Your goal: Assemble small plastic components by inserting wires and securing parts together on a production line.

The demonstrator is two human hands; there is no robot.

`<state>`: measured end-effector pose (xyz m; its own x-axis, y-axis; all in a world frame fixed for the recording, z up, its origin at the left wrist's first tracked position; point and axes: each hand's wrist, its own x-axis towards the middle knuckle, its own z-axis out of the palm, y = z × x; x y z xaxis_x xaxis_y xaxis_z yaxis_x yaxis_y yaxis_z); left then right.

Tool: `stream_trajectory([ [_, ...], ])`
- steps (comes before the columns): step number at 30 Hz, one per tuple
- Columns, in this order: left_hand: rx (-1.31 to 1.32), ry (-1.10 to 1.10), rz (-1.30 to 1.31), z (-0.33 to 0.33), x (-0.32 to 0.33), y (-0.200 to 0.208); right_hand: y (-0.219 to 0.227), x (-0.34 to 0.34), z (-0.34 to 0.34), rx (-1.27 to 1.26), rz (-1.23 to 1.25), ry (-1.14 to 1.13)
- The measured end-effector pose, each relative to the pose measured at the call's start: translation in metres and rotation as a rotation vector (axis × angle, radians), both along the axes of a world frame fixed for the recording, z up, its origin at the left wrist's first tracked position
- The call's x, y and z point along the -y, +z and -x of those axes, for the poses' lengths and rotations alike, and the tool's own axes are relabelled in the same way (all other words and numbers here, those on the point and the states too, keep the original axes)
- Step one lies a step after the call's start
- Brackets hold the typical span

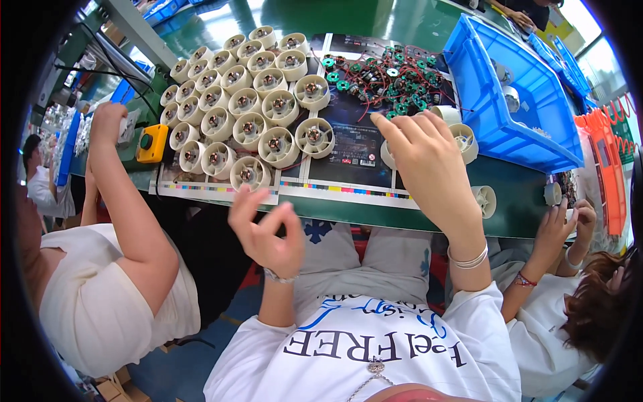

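My left hand (268,234) hangs in front of the table edge, its fingers loosely bent and apart with nothing visible in them. My right hand (425,157) reaches over the table, fingers stretched forward and tips partly hidden, among a few cream plastic ring housings (465,142). Just beyond it lies a tangled pile of small green round circuit boards (400,107) with red and black wires. To the left, many similar cream housings (278,147) stand in rows, showing spokes and copper-coloured motor cores inside. The nearest one (250,174) is just beyond my left fingertips.
A blue plastic bin (536,144) holding a few parts stands at the right. Dark printed sheets (348,171) cover part of the green table. A yellow button box (152,143) sits at the left. Co-workers sit on both sides; a person's arm (127,187) is at the left.
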<state>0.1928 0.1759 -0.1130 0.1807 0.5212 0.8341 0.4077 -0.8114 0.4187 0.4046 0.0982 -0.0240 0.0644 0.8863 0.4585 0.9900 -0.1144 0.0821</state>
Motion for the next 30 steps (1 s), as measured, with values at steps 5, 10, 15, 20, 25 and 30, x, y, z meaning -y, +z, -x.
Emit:
stream_trajectory([
  [5, 0.009, -0.5, 0.21, -0.061, 0.025, 0.015, 0.028, -0.032, -0.024, 0.176, 0.165, 0.029],
  [10, -0.14, -0.394, 0.155, -0.097, 0.025, 0.025, 0.016, -0.092, -0.061, 0.12, 0.331, 0.196],
  [15, -0.13, -0.436, 0.305, -0.091, 0.022, 0.009, 0.012, -0.105, -0.074, 0.127, 0.442, 0.318],
  [20, -0.07, -0.545, 0.519, -0.087, 0.022, 0.002, 0.024, -0.101, -0.08, 0.043, 0.273, 0.339],
  [25, -0.033, -0.537, 0.479, -0.086, 0.02, 0.009, 0.05, -0.078, -0.079, -0.412, -0.075, 0.388],
  [30, 0.05, -0.6, 0.504, -0.082, 0.021, 0.015, 0.062, -0.029, -0.031, -1.131, -0.241, 0.504],
])
